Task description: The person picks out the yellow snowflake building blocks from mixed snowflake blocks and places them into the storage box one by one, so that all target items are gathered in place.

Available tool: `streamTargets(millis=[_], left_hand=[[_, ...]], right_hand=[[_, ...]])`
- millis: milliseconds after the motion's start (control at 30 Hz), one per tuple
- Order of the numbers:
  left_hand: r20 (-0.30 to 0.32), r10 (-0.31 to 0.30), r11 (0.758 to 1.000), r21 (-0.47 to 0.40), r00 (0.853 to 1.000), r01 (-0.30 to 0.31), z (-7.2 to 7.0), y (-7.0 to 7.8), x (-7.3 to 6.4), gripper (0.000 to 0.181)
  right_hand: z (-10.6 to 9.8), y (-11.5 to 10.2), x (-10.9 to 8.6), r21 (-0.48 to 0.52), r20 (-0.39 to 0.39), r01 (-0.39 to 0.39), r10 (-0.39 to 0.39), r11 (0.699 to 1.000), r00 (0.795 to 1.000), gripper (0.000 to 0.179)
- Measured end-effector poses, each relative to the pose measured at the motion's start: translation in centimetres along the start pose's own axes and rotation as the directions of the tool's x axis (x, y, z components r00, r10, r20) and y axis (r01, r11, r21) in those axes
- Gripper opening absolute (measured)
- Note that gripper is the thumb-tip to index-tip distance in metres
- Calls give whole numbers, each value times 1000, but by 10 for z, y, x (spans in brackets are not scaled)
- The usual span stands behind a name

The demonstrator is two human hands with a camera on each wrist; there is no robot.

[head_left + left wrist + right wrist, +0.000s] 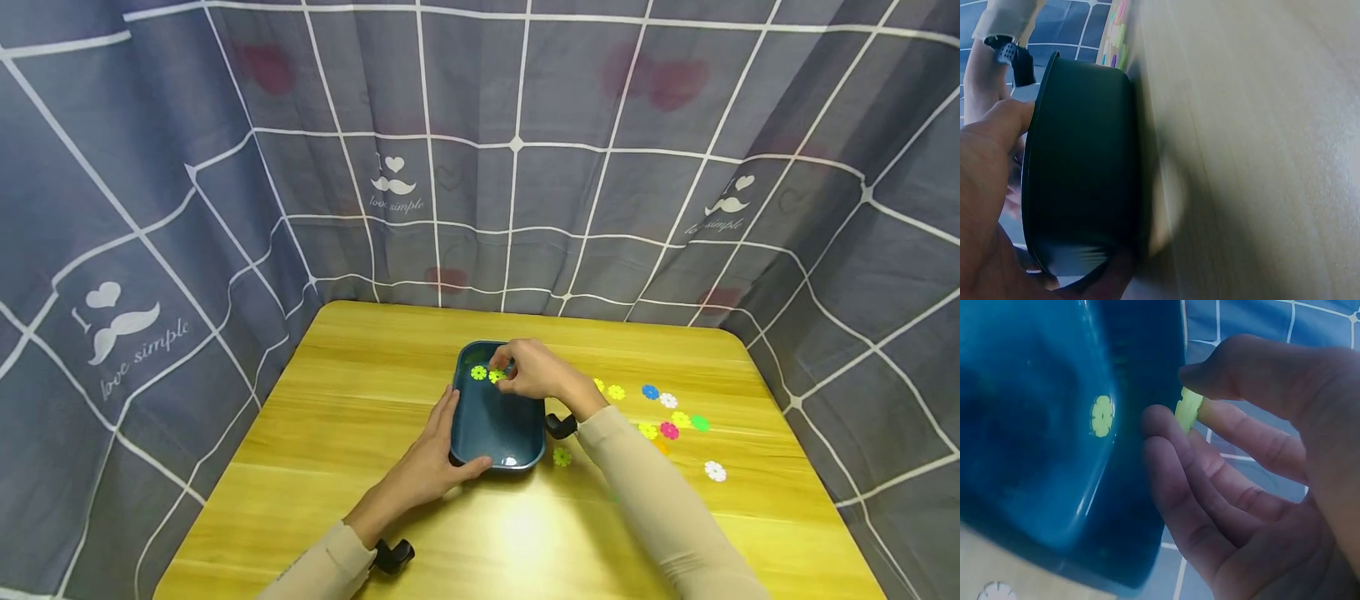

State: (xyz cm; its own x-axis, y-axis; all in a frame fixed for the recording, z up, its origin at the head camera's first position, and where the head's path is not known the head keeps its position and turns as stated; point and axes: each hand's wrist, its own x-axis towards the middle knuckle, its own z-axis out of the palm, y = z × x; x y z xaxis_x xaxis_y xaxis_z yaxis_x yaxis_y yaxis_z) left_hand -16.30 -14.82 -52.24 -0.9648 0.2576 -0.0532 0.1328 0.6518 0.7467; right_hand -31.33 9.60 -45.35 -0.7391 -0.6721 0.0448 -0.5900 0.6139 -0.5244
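The dark blue-green rectangular tray [498,425] stands on the wood-grain table [360,367]. The left hand [427,467] grips its near-left corner, fingers along the left wall and thumb at the near rim. The right hand [536,371] is over the tray's far right part, thumb and fingers pinching a yellow-green flower-shaped piece [1189,407], seen nearly edge-on in the right wrist view. One matching flower piece [478,372] lies inside the tray, toward the far end. Another yellow-green flower [562,457] lies on the table just beside the tray's near right corner. Farther right are scattered pieces, including blue [650,392], pink [669,431], green [700,423] and white [716,472]; the right forearm partly hides this group. A grey checked curtain [480,183] stands behind the table.
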Motion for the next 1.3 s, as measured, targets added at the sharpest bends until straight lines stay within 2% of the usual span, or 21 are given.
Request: streamTargets(millis=[233,767,1000,1167,1300], left_hand=[[2,-5,1000,2,1000,5,0,1,1,128],[2,-1,1000,-6,1000,1,0,2,-1,125],[2,5,1000,-21,1000,-5,-1,2,-2,125],[-4,4,1000,-22,1000,-4,-1,1,-1,125],[-2,-2,1000,-20,1000,2,-2,2,-2,126]], right_hand=[[6,-2,15,-29,26,-3,4,1000,1000,31],[28,6,36,-84,37,-42,45,996,998,24],[38,12,45,-47,67,-85,88,995,994,22],[45,16,50,1,38,-73,73,997,997,22],[48,18,51,-15,46,-61,61,998,997,18]])
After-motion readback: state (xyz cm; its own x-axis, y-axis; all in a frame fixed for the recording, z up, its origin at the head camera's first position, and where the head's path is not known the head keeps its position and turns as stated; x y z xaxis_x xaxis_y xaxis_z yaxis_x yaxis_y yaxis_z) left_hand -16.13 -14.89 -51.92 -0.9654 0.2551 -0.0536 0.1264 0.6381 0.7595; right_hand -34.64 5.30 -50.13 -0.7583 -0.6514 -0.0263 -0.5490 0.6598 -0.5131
